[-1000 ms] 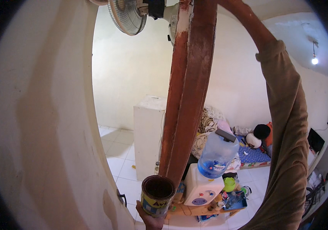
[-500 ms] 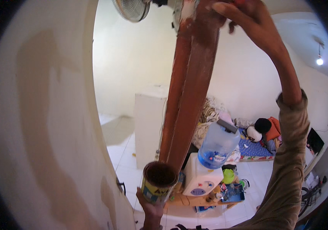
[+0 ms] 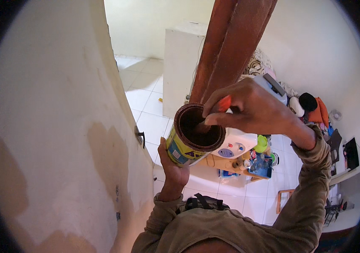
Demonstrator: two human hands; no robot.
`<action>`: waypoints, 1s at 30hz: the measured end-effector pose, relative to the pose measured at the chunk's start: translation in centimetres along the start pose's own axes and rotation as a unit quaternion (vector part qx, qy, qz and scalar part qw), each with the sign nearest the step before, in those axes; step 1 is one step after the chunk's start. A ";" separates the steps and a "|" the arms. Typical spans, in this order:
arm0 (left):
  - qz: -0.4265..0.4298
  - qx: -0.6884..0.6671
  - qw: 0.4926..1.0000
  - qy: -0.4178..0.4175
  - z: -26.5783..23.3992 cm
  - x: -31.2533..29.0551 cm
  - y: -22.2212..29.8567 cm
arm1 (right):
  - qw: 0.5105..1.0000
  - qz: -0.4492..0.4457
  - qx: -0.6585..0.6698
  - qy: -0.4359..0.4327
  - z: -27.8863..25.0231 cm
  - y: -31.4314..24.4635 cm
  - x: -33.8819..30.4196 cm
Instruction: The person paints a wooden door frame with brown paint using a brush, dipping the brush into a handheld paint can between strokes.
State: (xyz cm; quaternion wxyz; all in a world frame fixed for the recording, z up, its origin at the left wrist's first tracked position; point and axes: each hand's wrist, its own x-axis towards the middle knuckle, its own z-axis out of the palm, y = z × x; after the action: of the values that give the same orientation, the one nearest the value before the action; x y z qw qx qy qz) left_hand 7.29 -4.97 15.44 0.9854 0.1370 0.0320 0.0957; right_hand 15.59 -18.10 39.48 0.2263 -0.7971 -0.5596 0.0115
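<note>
My left hand (image 3: 172,169) wraps round the side and base of a yellow-labelled paint can (image 3: 179,148), its open top facing up and its rim coated dark brown. Over that opening is my right hand (image 3: 258,105), closed on a paintbrush (image 3: 224,103) with a red handle. The bristle end reaches down inside the can, partly hidden by my fingers and the dark interior. Behind the can rises a reddish-brown door frame post (image 3: 226,46), leaning to the upper right in the picture. Neither hand touches the post.
A whitish door (image 3: 62,105) with a black handle (image 3: 141,137) fills the left side. Beyond the post stand a pale cabinet (image 3: 182,71) and a white water dispenser (image 3: 236,141) on a low wooden table (image 3: 209,161). A blue tray (image 3: 260,168) holds small items.
My right hand has come down from high on the post into the can's opening. The can and my left hand appear higher in the picture, and the view has tilted downward.
</note>
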 end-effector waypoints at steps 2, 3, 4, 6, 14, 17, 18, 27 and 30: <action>-0.006 0.003 1.000 0.010 0.3 0.0 -0.1 | 0.999 -0.008 0.005 -0.048 1.0 1.0 0.0; -0.014 0.003 1.000 0.016 0.2 0.1 -0.3 | 0.997 0.020 0.016 -0.069 1.1 1.0 -0.1; -0.016 0.004 1.000 0.022 0.2 0.1 -0.2 | 0.997 0.018 0.017 -0.069 0.6 0.7 0.0; -0.010 0.011 1.000 0.016 -0.4 0.2 -0.2 | 0.999 0.011 -0.004 -0.034 -0.8 -0.1 -0.1; 0.001 0.007 1.000 0.008 -0.6 0.2 -0.4 | 0.975 0.120 0.170 0.084 -4.7 -1.0 -1.5; -0.002 0.013 1.000 0.013 -0.6 0.2 -0.2 | 0.971 0.168 0.146 0.089 -5.0 -0.7 -2.0; -0.006 0.019 1.000 0.013 -0.3 0.2 -0.1 | 0.969 0.188 0.127 0.096 -5.0 -0.5 -2.4; -0.020 0.029 0.999 0.011 0.8 -0.2 0.1 | 0.763 0.265 0.491 0.326 4.3 6.4 -7.5; -0.001 0.049 0.998 0.035 0.8 -0.4 0.0 | 0.677 0.288 0.580 0.349 8.0 7.9 -8.4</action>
State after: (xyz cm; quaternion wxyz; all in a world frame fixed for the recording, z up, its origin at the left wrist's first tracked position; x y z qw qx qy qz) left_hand 6.95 -5.22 16.22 0.9760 0.1812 0.0710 0.0973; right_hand 17.27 -25.01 27.34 0.8080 -0.5735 -0.0640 0.1191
